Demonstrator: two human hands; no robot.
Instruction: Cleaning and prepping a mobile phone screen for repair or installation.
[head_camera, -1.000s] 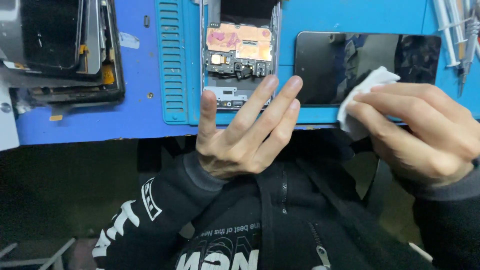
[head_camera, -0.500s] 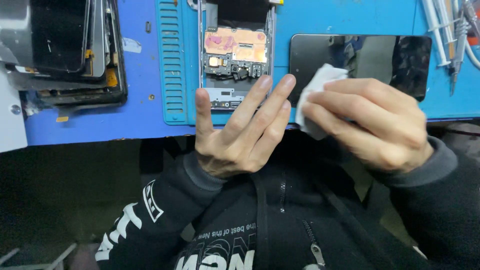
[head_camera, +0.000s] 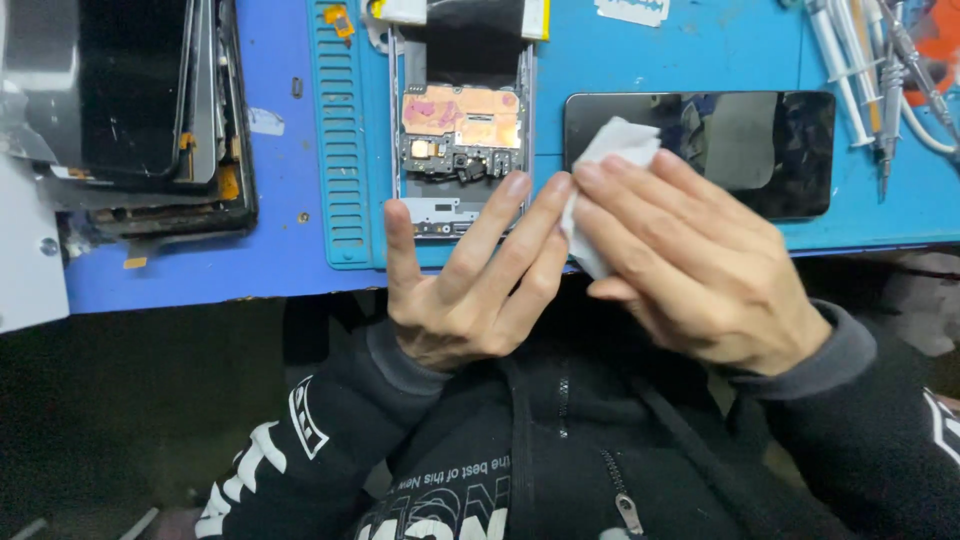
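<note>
My blue workbench (head_camera: 280, 270) carries a ribbed blue repair mat (head_camera: 345, 150). On the mat lies an opened phone frame (head_camera: 460, 130) with its circuit board bare. Just right of it a black glass screen panel (head_camera: 760, 150) lies flat. A stack of old screens (head_camera: 130, 110) sits at the left, syringes and probes (head_camera: 870, 70) at the far right.
</note>
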